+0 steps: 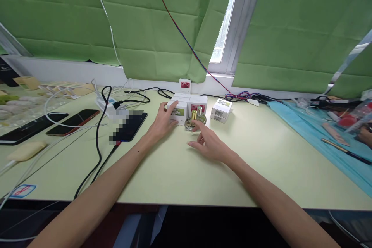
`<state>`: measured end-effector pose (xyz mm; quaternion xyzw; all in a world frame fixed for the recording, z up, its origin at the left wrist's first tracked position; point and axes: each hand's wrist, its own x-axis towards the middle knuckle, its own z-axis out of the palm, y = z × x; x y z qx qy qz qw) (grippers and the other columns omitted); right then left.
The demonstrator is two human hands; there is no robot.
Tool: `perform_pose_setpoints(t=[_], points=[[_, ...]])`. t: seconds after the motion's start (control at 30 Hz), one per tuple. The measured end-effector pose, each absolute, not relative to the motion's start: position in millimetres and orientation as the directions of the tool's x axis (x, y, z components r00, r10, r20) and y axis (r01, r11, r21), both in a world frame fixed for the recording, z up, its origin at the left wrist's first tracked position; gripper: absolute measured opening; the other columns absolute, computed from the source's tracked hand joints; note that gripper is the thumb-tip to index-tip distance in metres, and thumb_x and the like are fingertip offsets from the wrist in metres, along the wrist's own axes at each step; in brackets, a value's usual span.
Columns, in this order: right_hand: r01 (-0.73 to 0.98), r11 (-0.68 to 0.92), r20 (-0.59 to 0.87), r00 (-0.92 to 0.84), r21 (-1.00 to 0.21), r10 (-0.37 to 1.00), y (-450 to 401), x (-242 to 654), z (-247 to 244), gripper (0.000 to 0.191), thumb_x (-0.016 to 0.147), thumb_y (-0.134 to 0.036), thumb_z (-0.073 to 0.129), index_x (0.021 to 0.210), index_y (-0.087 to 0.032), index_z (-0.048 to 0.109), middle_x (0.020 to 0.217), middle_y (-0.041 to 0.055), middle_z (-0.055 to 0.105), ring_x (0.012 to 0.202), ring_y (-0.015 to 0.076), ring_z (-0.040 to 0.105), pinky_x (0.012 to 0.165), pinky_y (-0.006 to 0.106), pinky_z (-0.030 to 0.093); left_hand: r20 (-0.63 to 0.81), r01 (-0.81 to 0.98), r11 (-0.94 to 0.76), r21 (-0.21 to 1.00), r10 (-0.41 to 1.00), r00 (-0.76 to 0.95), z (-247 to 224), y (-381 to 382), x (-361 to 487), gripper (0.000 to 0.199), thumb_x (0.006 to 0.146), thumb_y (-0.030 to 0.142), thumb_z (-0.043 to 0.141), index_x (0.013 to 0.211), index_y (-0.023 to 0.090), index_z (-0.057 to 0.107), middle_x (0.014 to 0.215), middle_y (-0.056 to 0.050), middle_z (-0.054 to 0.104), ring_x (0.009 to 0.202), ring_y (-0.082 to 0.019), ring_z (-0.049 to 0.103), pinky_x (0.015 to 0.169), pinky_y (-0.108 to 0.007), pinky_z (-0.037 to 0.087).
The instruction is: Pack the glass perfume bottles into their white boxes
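Note:
My left hand [164,121] is at the left side of a white box with a green picture [179,113], its fingers apart and touching the box. Beside that box stands another white box with a red picture [198,102]. Two small round glass bottles stand in front of the boxes, one with a gold cap [194,115], the other with a paler cap [199,111]. My right hand [207,141] is just in front of the bottles, fingers spread and nothing gripped; one fingertip reaches the gold-capped bottle.
Two stacked white boxes [221,110] lie to the right, and a small box [185,85] stands behind. Phones [72,122], cables and a power strip [105,105] occupy the left. Blue sheeting [316,135] with a pen [345,150] covers the right side, where another person's hand [365,135] shows.

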<state>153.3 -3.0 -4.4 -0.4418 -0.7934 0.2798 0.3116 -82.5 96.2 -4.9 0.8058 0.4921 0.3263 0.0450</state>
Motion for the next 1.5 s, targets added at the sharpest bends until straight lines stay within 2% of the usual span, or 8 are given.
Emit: perform_pose_setpoints(t=[0.2,0.4,0.83,1.33,1.5], points=[[0.529,0.463,0.252,-0.423,-0.711,0.870,-4.0,153.0,-3.7,0.064,0.096,-0.046,0.059,0.151,-0.028,0.032,0.133,0.0100,0.057,0.079,0.0154,0.062,0.083,0.043,0.059,0.491,0.754,-0.510,0.413,0.822,0.287,-8.0,95.3,-79.5,0.080,0.082,0.023,0.065,0.156,0.033,0.034,0.142,-0.011,0.034,0.115,-0.028,0.058,0.102,-0.046,0.053],[0.527,0.466,0.250,-0.429,-0.711,0.868,-4.7,152.8,-2.5,0.063,0.096,-0.046,0.058,0.151,-0.028,0.032,0.132,0.0096,0.057,0.079,0.0155,0.061,0.083,0.043,0.059,0.481,0.754,-0.493,0.435,0.835,0.268,-9.6,93.0,-74.7,0.081,0.084,0.023,0.065,0.157,0.033,0.032,0.143,-0.012,0.034,0.109,-0.025,0.060,0.099,-0.044,0.053],[0.519,0.478,0.255,-0.443,-0.709,0.859,-3.8,153.2,-4.3,0.062,0.096,-0.046,0.058,0.150,-0.028,0.033,0.129,0.0097,0.059,0.078,0.0163,0.061,0.082,0.043,0.059,0.510,0.775,-0.483,0.407,0.824,0.246,-8.6,88.4,-67.9,0.080,0.084,0.026,0.065,0.157,0.028,0.031,0.132,-0.014,0.048,0.123,-0.035,0.055,0.102,-0.052,0.050],[0.524,0.472,0.240,-0.450,-0.709,0.860,-4.8,153.0,-1.7,0.059,0.098,-0.044,0.056,0.150,-0.026,0.034,0.127,0.0097,0.060,0.078,0.0160,0.060,0.082,0.041,0.056,0.490,0.799,-0.453,0.396,0.840,0.233,-7.1,83.9,-65.0,0.085,0.086,0.027,0.064,0.162,0.028,0.025,0.131,-0.015,0.053,0.126,-0.037,0.052,0.103,-0.053,0.049],[0.522,0.488,0.262,-0.448,-0.699,0.855,-3.1,153.3,-4.4,0.058,0.097,-0.044,0.057,0.149,-0.027,0.036,0.126,0.0096,0.060,0.076,0.0158,0.060,0.080,0.040,0.057,0.509,0.807,-0.457,0.374,0.829,0.233,-8.6,81.6,-65.8,0.087,0.087,0.024,0.063,0.163,0.027,0.020,0.129,-0.016,0.058,0.121,-0.037,0.054,0.098,-0.052,0.050]])
